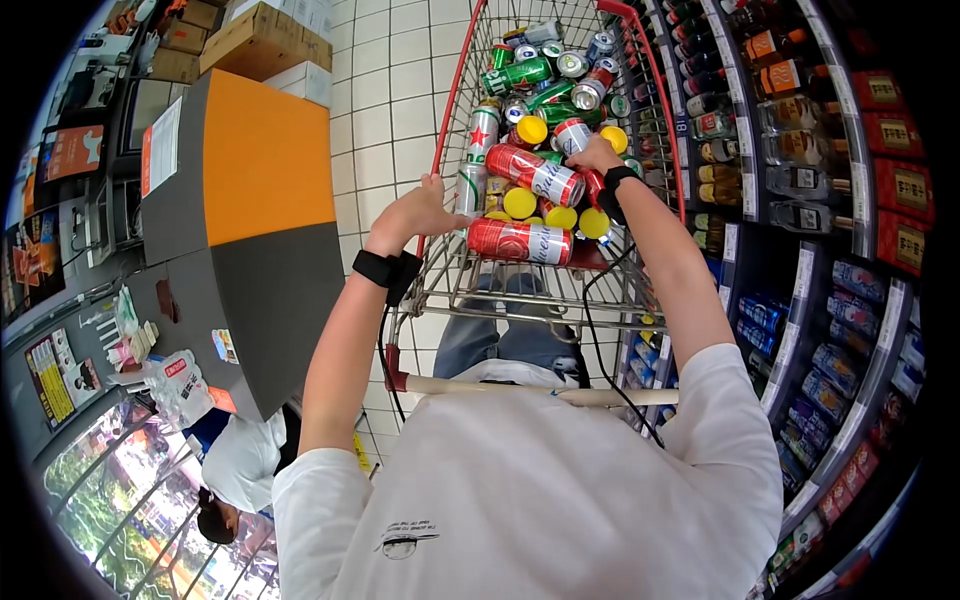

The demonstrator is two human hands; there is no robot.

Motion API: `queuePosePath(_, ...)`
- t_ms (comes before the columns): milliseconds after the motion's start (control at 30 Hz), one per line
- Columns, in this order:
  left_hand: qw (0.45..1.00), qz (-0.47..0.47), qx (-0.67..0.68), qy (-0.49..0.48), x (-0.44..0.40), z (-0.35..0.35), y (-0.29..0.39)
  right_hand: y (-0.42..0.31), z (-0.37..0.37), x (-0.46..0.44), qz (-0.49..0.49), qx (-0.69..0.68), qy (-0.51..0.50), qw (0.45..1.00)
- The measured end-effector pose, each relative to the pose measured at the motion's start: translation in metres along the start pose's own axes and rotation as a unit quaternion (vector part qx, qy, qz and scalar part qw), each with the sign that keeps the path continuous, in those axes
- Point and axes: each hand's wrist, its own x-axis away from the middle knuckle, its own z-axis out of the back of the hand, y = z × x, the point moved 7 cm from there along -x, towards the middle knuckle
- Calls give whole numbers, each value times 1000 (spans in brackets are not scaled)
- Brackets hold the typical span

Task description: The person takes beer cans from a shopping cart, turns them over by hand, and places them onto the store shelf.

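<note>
A shopping cart [448, 120] in front of me holds a heap of drink cans. My right hand [598, 160] is closed round a red and white beer can [573, 137], over the right side of the heap. My left hand [422, 210] is open at the cart's left rim, its thumb reaching toward the cans and holding nothing. Two large red beer cans, an upper one [535, 174] and a lower one [520, 242], lie on their sides between my hands. Nearby are a white can with a red star [483, 135], green cans [517, 76] and yellow-lidded containers [520, 203].
Shelves of bottles and packs [800, 180] line the right side. To the left stands a grey and orange counter [270, 160], with cardboard boxes [262, 42] behind it. A person in a white top [245, 465] is at the lower left. Black cables hang from my wrist straps.
</note>
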Motion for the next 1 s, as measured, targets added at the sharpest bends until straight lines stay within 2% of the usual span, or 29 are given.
queuePosePath(100,1000,-7,2,13,0,-2,0,7,-3,0,-12,-20,-33,999)
queuePosePath(200,1000,-12,-9,22,-2,2,3,11,-7,-4,10,-6,12,1000)
queuePosePath(233,1000,-12,-9,15,-3,1,2,11,-10,-6,2,12,-12,1000)
queuePosePath(433,1000,-25,4,16,-5,2,1,5,7,16,77,-28,-4,997)
queuePosePath(467,999,-31,2,19,-7,2,1,4,12,23,75,-29,2,997)
queuePosePath(533,999,-32,-13,29,-7,3,1,11,22,34,9,-61,4,998)
queuePosePath(600,998,-43,-15,34,-5,6,1,16,29,35,6,-102,17,995)
queuePosePath(700,998,-58,-9,32,-2,14,2,5,54,50,94,-76,58,991)
queuePosePath(733,998,-58,1,25,-2,16,1,-2,67,74,55,-65,20,996)
queuePosePath(767,996,-73,-10,50,-5,16,-2,-13,83,100,58,-58,37,996)
queuePosePath(867,997,-73,-1,23,-13,15,-5,-12,102,142,74,-71,80,992)
queuePosePath(933,995,-88,-27,38,1,22,9,-3,109,166,63,-78,101,990)
queuePosePath(1000,994,-82,-67,0,10,21,17,9,107,186,46,-87,98,990)
